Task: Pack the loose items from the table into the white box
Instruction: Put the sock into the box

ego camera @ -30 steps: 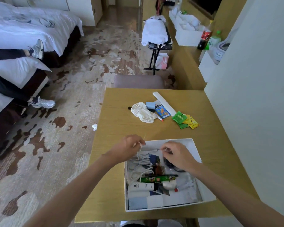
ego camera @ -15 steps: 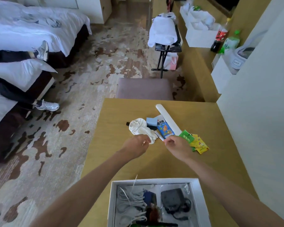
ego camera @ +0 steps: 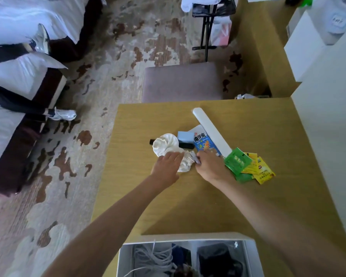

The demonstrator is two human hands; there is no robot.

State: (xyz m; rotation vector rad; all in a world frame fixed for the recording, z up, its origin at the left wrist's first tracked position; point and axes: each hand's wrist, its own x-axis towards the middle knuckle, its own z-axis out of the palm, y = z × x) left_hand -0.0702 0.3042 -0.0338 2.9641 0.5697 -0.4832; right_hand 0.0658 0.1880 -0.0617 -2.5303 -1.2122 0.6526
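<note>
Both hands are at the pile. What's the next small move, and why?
Probably curl the left hand around the crumpled white cloth and lift it toward the white box: its fingers rest on the cloth, which lies loose on the table, outside the box.

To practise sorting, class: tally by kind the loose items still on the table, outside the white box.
Green sachets: 2
Yellow sachets: 2
White cloth: 1
Blue snack packet: 1
Long white case: 1
Light blue box: 1
Black pen: 1
Small pale item at the right hand: 1
Total: 10
</note>
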